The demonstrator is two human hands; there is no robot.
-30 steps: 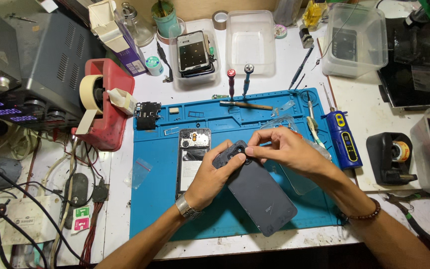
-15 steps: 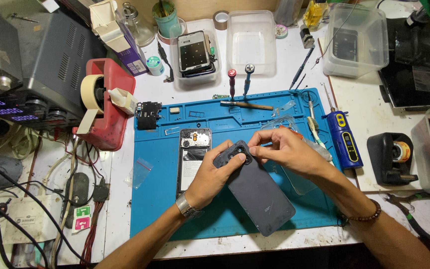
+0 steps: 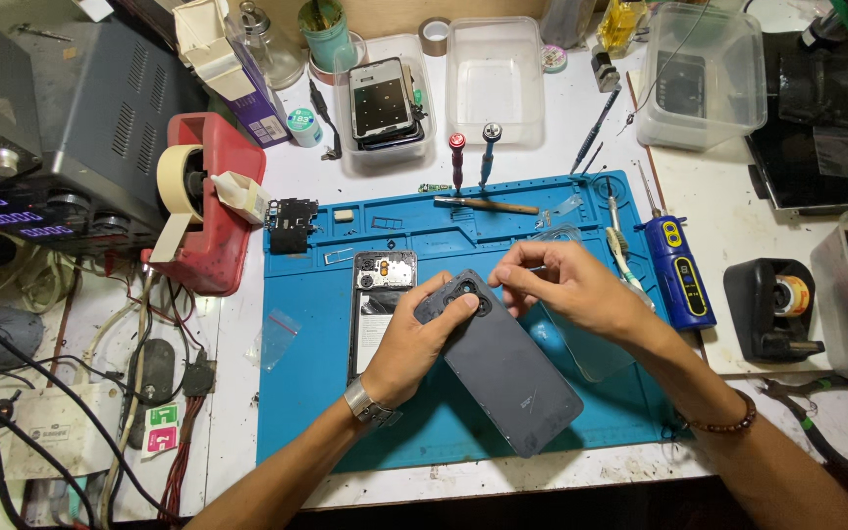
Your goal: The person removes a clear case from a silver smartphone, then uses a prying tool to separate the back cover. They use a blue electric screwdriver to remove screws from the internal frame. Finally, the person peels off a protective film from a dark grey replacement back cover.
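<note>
On the blue work mat, near the middle of the tabletop, both hands work on a dark grey phone back cover. The cover lies tilted, its camera end pointing far-left and its plain end pointing near-right, resting across the mat. The left hand closes its grip on the cover's far-left end, thumb on top next to the round camera ring and fingers wrapped under the edge. The right hand sits just to the right of that end, its fingertips pinched tight around a thin, pale item too small to identify; the pinch is held just beside the camera ring.

Just left of the left hand, an opened phone body lies flat on the mat with its inner parts exposed. A clear plastic cover lies on the mat under the right wrist. A blue electric screwdriver lies at the right edge of the mat. Two screwdrivers, one red-capped and one blue-capped, stand at the far edge of the mat. A red tape dispenser sits left of the mat. Clear plastic trays stand at the far side of the tabletop, one holding another phone. A black tape dispenser stands to the right.
</note>
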